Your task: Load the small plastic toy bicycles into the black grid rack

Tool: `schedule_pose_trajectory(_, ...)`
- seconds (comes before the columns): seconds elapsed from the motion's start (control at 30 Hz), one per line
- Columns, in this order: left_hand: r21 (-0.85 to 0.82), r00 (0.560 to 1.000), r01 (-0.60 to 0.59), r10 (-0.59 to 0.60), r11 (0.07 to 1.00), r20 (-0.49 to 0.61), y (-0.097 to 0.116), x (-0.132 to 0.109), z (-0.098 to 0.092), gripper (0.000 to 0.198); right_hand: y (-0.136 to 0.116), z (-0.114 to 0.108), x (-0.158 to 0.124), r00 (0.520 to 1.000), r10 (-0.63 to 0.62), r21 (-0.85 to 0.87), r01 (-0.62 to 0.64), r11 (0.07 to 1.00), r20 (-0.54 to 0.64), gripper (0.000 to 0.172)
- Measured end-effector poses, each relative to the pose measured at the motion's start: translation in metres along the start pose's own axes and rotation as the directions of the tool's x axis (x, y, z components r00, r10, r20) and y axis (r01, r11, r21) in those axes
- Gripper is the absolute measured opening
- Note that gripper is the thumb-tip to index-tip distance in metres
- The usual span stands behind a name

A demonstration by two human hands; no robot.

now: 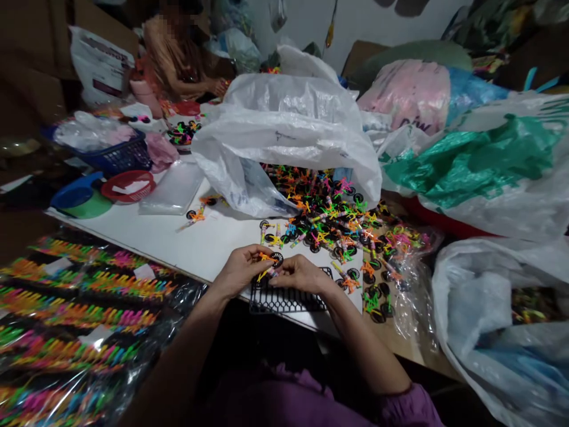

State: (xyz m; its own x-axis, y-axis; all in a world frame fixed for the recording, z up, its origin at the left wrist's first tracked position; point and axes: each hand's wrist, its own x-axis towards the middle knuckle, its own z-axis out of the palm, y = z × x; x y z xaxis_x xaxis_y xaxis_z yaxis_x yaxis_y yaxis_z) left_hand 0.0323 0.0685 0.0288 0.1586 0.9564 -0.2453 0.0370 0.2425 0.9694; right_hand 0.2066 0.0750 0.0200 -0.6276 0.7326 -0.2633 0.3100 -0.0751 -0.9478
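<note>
In the middle of the head view, my left hand (240, 271) pinches a small toy bicycle (276, 259) with a black spoked wheel and orange and yellow parts. My right hand (299, 275) meets it from the other side, its fingers closed on the lower end, near a pale tube-like piece. Just below both hands lies a black plastic rack (288, 301) with rows of slots, at the table's front edge. Beyond my hands spreads a heap of similar toy bicycles (324, 219), in mixed bright colours with black wheels.
A large white sack (293, 136) lies open behind the heap. Clear plastic sleeves (171, 188), a red basket (128, 185) and a blue basket (115, 155) stand left on the white table (160, 234). Packed colourful toys (80, 308) fill the lower left. Another person (178, 59) works behind.
</note>
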Motion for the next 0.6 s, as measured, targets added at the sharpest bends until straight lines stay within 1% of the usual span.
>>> schedule_pose_trajectory(0.03,0.021,1.000,0.016,-0.016,1.000,0.027,0.001,-0.005,-0.003,0.039,0.000,0.004,-0.003,0.998,0.018,0.079,-0.023,0.997,0.064,0.039)
schedule_pose_trajectory(0.07,0.036,0.999,0.017,-0.018,0.999,0.031,0.002,-0.009,-0.007,0.043,-0.001,0.007,-0.005,0.997,0.019,0.114,-0.028,0.993,0.074,0.038)
schedule_pose_trajectory(0.1,0.052,1.000,0.000,0.000,0.999,-0.003,0.001,-0.012,-0.012,0.049,-0.004,0.009,-0.007,1.000,0.005,0.114,-0.008,0.993,0.025,0.036)
schedule_pose_trajectory(0.13,0.090,0.996,-0.031,0.039,0.995,-0.085,-0.001,-0.016,-0.018,0.054,-0.007,0.011,-0.008,0.997,-0.019,0.091,0.026,0.996,-0.079,0.034)
schedule_pose_trajectory(0.17,0.168,0.979,-0.063,0.094,0.984,-0.180,-0.004,-0.020,-0.024,0.056,-0.010,0.013,-0.008,0.975,-0.047,0.053,0.060,0.997,-0.217,0.033)
schedule_pose_trajectory(0.2,0.283,0.955,-0.089,0.162,0.955,-0.248,-0.010,-0.025,-0.029,0.054,-0.011,0.016,-0.008,0.932,-0.077,0.010,0.086,0.996,-0.353,0.032)
schedule_pose_trajectory(0.23,0.419,0.939,-0.110,0.233,0.901,-0.254,-0.018,-0.031,-0.033,0.049,-0.010,0.019,-0.006,0.884,-0.106,-0.032,0.103,0.994,-0.455,0.030)
schedule_pose_trajectory(0.27,0.556,0.939,-0.137,0.287,0.820,-0.192,-0.029,-0.038,-0.034,0.043,-0.006,0.023,-0.003,0.849,-0.128,-0.073,0.105,0.992,-0.513,0.028)
schedule_pose_trajectory(0.3,0.670,0.947,-0.179,0.310,0.721,-0.080,-0.041,-0.044,-0.033,0.038,0.000,0.028,0.001,0.835,-0.134,-0.111,0.088,0.990,-0.533,0.025)
schedule_pose_trajectory(0.33,0.745,0.951,-0.233,0.307,0.625,0.040,-0.054,-0.050,-0.029,0.036,0.008,0.034,0.006,0.837,-0.124,-0.144,0.054,0.988,-0.533,0.022)
schedule_pose_trajectory(0.37,0.798,0.948,-0.270,0.296,0.539,0.121,-0.067,-0.055,-0.024,0.034,0.016,0.041,0.011,0.841,-0.107,-0.169,0.019,0.985,-0.531,0.018)
schedule_pose_trajectory(0.4,0.835,0.943,-0.284,0.297,0.471,0.153,-0.078,-0.059,-0.018,0.033,0.025,0.047,0.016,0.838,-0.091,-0.184,-0.011,0.983,-0.538,0.016)
schedule_pose_trajectory(0.47,0.884,0.933,-0.280,0.323,0.374,0.159,-0.096,-0.062,-0.008,0.032,0.037,0.058,0.026,0.816,-0.097,-0.196,-0.019,0.980,-0.569,0.015)
schedule_pose_trajectory(0.53,0.904,0.921,-0.277,0.359,0.327,0.152,-0.105,-0.062,-0.001,0.031,0.041,0.066,0.033,0.807,-0.154,-0.232,0.022,0.973,-0.571,0.016)
schedule_pose_trajectory(0.6,0.917,0.911,-0.268,0.388,0.295,0.141,-0.108,-0.061,0.001,0.031,0.041,0.070,0.038,0.825,-0.192,-0.334,0.005,0.943,-0.531,0.014)
